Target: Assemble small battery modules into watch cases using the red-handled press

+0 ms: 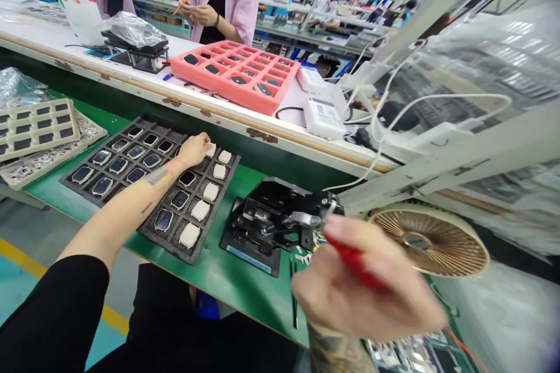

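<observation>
My left hand (195, 150) reaches to the far side of a dark grey foam tray (191, 253). Its fingers are closed at the edge of a white-faced watch case (211, 150), still at its compartment. More white-faced cases (200, 210) fill the tray's right column, while cases with dark screens (179, 199) sit in the other columns. Blurred by motion, my right hand (367, 280) is wrapped round a red-handled tool (356, 259); its tip is unclear. Just beyond that hand stands a black metal clamp fixture (275, 215) on the green table.
Beige trays (39, 128) are stacked at the left. A pink foam tray (236, 73) lies on the raised white bench, near a co-worker (225, 0) holding an orange tool. A round fan (431, 239) and a white post (437, 17) stand at the right, with hanging cables.
</observation>
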`<act>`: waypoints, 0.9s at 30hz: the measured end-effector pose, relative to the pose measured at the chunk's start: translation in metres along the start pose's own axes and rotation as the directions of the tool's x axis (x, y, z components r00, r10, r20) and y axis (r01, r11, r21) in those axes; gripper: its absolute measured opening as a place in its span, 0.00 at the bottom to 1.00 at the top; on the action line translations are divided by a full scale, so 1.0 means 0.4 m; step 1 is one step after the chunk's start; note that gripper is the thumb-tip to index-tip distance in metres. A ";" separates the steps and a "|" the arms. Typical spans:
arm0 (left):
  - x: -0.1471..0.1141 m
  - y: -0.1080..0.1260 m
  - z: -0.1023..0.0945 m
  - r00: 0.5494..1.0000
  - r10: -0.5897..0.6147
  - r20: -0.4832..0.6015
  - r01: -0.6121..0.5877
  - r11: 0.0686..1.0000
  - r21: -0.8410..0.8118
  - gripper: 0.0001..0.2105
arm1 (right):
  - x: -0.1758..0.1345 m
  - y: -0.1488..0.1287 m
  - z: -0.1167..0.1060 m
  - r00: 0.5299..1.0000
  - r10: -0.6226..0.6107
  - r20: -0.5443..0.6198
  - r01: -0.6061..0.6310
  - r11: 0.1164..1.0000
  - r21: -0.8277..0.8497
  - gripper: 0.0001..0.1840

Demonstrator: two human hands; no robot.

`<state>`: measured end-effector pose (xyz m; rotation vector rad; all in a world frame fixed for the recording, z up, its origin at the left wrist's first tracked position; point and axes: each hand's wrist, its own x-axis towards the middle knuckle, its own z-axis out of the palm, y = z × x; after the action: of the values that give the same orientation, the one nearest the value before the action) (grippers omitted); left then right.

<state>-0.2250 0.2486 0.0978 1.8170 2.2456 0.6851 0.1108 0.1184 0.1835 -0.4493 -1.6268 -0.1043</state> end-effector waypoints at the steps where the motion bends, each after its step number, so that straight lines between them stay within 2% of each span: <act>1: 0.006 0.008 0.006 1.000 0.004 0.012 -0.004 1.000 0.024 0.09 | -0.040 -0.007 -0.004 0.999 -0.031 0.019 0.031 0.999 -0.026 0.26; 4: -0.001 0.033 -0.003 1.000 0.006 0.000 -0.006 0.993 0.119 0.14 | -0.124 -0.006 -0.024 0.991 -0.009 0.133 0.021 0.996 -0.089 0.24; 5: -0.013 0.040 -0.013 1.000 0.006 -0.008 -0.005 0.988 0.152 0.17 | -0.139 0.000 -0.036 0.990 -0.010 0.141 0.026 0.994 -0.110 0.24; 7: -0.056 0.047 -0.040 1.000 0.014 -0.004 -0.013 0.981 0.196 0.19 | -0.157 0.016 -0.075 0.997 -0.028 0.072 0.040 0.986 -0.163 0.25; 9: -0.119 0.043 -0.071 0.999 0.023 0.046 -0.033 0.971 0.238 0.16 | -0.178 0.032 -0.131 0.998 0.062 0.005 -0.059 0.968 -0.244 0.24; 10: -0.156 0.036 -0.084 0.996 0.024 0.085 -0.045 0.964 0.264 0.15 | -0.194 0.038 -0.162 0.985 0.168 0.033 -0.152 0.945 -0.290 0.21; 11: -0.193 0.027 -0.097 0.991 0.015 0.134 -0.061 0.934 0.351 0.15 | -0.217 0.041 -0.194 0.946 0.305 0.110 -0.252 0.905 -0.342 0.17; 12: -0.230 0.018 -0.106 0.983 0.013 0.183 -0.092 0.897 0.432 0.16 | -0.245 0.042 -0.223 0.871 0.440 0.219 -0.329 0.853 -0.405 0.14; 13: -0.263 0.010 -0.112 0.975 0.030 0.218 -0.136 0.862 0.489 0.17 | -0.278 0.041 -0.247 0.771 0.542 0.334 -0.359 0.803 -0.476 0.12; 15: -0.315 0.002 -0.116 0.974 0.060 0.221 -0.178 0.805 0.566 0.20 | -0.350 0.034 -0.278 0.577 0.656 0.487 -0.313 0.728 -0.610 0.15; 16: -0.332 0.004 -0.114 0.975 0.067 0.211 -0.182 0.785 0.592 0.20 | -0.384 0.031 -0.285 0.510 0.687 0.518 -0.276 0.701 -0.658 0.18; 18: -0.349 0.018 -0.107 0.979 0.058 0.195 -0.171 0.754 0.634 0.20 | -0.440 0.025 -0.288 0.440 0.733 0.519 -0.259 0.657 -0.708 0.23; 20: -0.348 0.034 -0.099 0.983 0.016 0.186 -0.139 0.727 0.673 0.18 | -0.473 0.022 -0.290 0.416 0.764 0.494 -0.369 0.638 -0.676 0.22; 22: -0.340 0.042 -0.094 0.987 -0.018 0.158 -0.097 0.715 0.692 0.18 | -0.486 0.022 -0.302 0.393 0.801 0.452 -0.588 0.597 -0.546 0.17; 24: -0.338 0.038 -0.095 0.992 -0.025 0.124 -0.065 0.740 0.669 0.17 | -0.490 0.020 -0.323 0.372 0.827 0.422 -0.816 0.508 -0.276 0.15; 25: -0.345 0.036 -0.097 0.996 -0.020 0.092 -0.044 0.768 0.639 0.16 | -0.491 0.017 -0.334 0.373 0.830 0.415 -0.882 0.456 -0.118 0.15; 27: -0.383 0.043 -0.101 1.000 -0.027 -0.012 0.029 0.854 0.519 0.14 | -0.489 0.003 -0.351 0.401 0.833 0.382 -0.913 0.395 0.096 0.17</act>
<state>-0.1895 0.0946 0.1181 1.9829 2.6379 0.0600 0.2508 0.0291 0.0090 -1.0979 -1.4155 1.0790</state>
